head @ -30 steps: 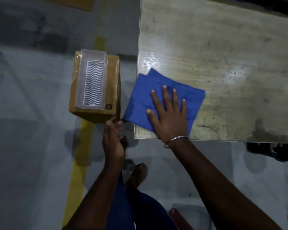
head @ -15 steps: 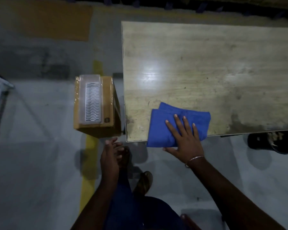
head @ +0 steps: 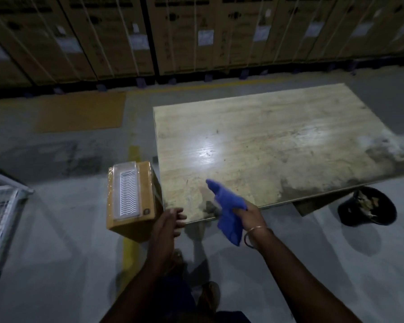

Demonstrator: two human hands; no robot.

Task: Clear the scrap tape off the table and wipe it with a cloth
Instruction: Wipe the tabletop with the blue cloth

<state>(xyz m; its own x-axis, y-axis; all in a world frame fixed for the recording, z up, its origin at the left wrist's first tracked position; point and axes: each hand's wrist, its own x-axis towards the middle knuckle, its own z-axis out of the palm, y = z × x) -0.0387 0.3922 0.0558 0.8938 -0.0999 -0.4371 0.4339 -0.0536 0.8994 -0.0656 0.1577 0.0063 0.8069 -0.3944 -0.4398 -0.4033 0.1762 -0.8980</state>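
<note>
Right hand [head: 250, 214] grips the crumpled blue cloth [head: 229, 213], bunched in curled fingers. It's lifted off the pale scuffed wooden bench [head: 266, 141] at its near edge, one end pointing up over the top, the other hanging below the edge. Left hand [head: 170, 220] holds nothing, fingers loosely curled, at the bench's near-left corner (contact unclear, blurred). Brown cardboard box [head: 147, 183] with a clear plastic tray [head: 127, 191] on top stands on the floor just left of the bench. Black bin [head: 369, 214] with scraps sits on the floor under the right side.
</note>
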